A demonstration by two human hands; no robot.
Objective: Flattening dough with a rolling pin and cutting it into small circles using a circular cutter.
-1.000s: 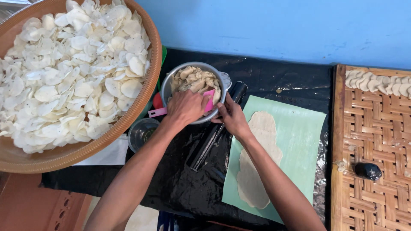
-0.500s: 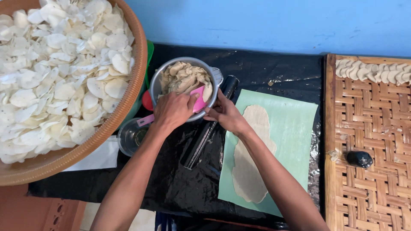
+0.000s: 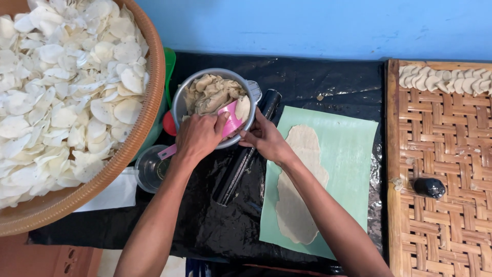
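My left hand grips the pink scraper inside the metal bowl of dough; my right hand clasps the bowl's near rim | black rolling pin just beside

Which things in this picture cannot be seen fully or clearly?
- Pink scraper: the left hand covers its middle.
- Black rolling pin: the right hand hides part of it.
- Round basket of white chips: cut off by the top and left edges.
- Woven tray: cut off at the right and bottom.
- Small dark object on the tray: too small to identify.
- Right hand's grip: fingertips hidden at the metal bowl.
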